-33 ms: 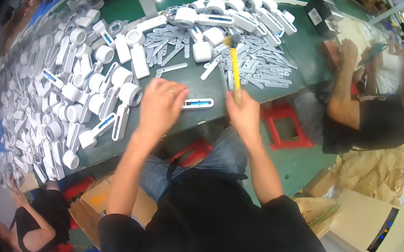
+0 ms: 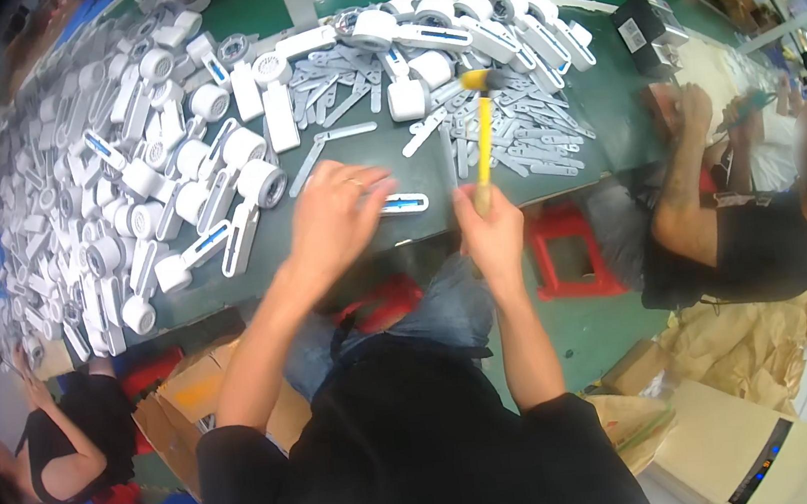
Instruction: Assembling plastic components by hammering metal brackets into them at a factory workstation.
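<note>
My right hand is closed round the lower handle of a small hammer. The hammer stands upright, its yellow-and-dark head above a pile of flat grey strips. My left hand curls over one end of a white handle piece with a blue inside, lying on the table near its front edge. My palm hides that end of the piece. Just beyond this hand lie two loose grey strips.
Many white handheld fans heap the left and back of the green table. A black box stands at the back right. A co-worker sits at right, another person at left. A red stool stands below the table.
The hammer has swung a little to the right and its head has turned. My left hand has shifted slightly right over the white handle piece.
</note>
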`<act>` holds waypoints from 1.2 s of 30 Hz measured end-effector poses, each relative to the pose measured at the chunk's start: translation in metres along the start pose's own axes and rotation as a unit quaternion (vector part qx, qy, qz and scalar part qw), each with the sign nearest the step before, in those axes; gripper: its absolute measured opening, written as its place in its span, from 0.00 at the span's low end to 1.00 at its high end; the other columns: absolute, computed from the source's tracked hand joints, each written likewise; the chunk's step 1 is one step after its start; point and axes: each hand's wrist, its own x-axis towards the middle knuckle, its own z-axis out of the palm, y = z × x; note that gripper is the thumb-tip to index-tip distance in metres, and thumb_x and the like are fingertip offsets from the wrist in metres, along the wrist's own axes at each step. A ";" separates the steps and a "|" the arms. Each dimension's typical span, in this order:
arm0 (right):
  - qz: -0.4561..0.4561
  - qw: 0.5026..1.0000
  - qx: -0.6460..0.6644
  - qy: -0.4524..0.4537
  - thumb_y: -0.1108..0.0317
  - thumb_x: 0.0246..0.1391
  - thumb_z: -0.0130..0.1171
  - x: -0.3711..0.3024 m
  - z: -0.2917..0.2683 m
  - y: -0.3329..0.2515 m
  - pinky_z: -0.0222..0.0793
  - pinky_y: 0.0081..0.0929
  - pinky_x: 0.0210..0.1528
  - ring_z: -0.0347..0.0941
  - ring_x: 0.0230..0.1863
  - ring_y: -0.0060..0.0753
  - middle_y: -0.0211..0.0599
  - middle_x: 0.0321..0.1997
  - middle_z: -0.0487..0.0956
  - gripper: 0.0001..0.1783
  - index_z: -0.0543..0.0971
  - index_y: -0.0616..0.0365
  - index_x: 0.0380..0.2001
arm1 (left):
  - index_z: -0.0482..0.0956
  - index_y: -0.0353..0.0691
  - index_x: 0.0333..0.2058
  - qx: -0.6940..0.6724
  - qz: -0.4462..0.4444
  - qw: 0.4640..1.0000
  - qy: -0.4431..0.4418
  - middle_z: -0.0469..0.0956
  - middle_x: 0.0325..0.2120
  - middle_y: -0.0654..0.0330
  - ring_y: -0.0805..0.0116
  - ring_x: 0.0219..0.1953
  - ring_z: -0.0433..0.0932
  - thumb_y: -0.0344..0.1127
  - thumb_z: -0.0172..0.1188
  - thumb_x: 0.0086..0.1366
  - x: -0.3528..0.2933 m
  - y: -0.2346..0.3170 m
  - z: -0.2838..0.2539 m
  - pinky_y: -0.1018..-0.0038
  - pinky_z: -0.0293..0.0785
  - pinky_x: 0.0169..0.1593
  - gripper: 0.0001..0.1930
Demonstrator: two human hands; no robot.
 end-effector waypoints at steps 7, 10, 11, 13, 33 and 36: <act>0.040 0.973 0.209 -0.085 0.66 0.68 0.68 -0.049 0.002 -0.024 0.62 0.21 0.17 0.67 0.15 0.15 0.27 0.21 0.78 0.14 0.83 0.64 0.51 | 0.83 0.32 0.55 -0.417 -0.235 0.872 -0.100 0.89 0.42 0.53 0.69 0.42 0.86 0.35 0.62 0.76 -0.012 0.041 0.012 0.70 0.80 0.48 0.15; -0.074 0.988 0.127 -0.037 0.66 0.65 0.71 -0.049 -0.005 -0.016 0.71 0.19 0.31 0.74 0.28 0.14 0.25 0.28 0.82 0.20 0.82 0.63 0.56 | 0.83 0.33 0.55 -0.328 -0.187 0.880 -0.287 0.87 0.42 0.52 0.63 0.44 0.85 0.36 0.59 0.77 -0.010 0.029 -0.025 0.67 0.79 0.51 0.15; -0.044 0.989 0.118 -0.074 0.67 0.65 0.70 -0.049 -0.009 -0.017 0.73 0.21 0.36 0.75 0.31 0.16 0.25 0.30 0.83 0.17 0.85 0.62 0.54 | 0.84 0.34 0.54 -0.306 -0.177 0.888 -0.296 0.85 0.43 0.49 0.54 0.46 0.84 0.36 0.56 0.78 -0.013 0.033 -0.032 0.64 0.78 0.53 0.15; -0.099 0.984 0.064 -0.133 0.67 0.66 0.71 -0.048 -0.006 -0.010 0.58 0.15 0.22 0.67 0.21 0.08 0.21 0.28 0.81 0.16 0.86 0.60 0.54 | 0.84 0.35 0.53 -0.272 -0.165 0.900 -0.298 0.85 0.44 0.47 0.49 0.48 0.83 0.35 0.56 0.77 -0.018 0.031 -0.036 0.62 0.77 0.54 0.14; -0.040 0.964 -0.020 -0.264 0.66 0.68 0.68 0.028 0.013 -0.015 0.50 0.19 0.21 0.59 0.20 0.09 0.13 0.20 0.69 0.13 0.89 0.57 0.52 | 0.83 0.39 0.52 -0.042 0.069 0.997 0.003 0.83 0.49 0.54 0.49 0.57 0.80 0.34 0.78 0.56 -0.029 -0.048 -0.005 0.52 0.73 0.68 0.24; -0.065 0.959 -0.073 -0.266 0.66 0.67 0.69 0.030 0.011 -0.025 0.52 0.20 0.24 0.58 0.22 0.09 0.13 0.21 0.69 0.12 0.90 0.56 0.50 | 0.84 0.41 0.48 -0.024 0.151 0.988 -0.014 0.84 0.46 0.56 0.52 0.55 0.81 0.32 0.75 0.58 -0.023 -0.056 -0.003 0.52 0.74 0.67 0.18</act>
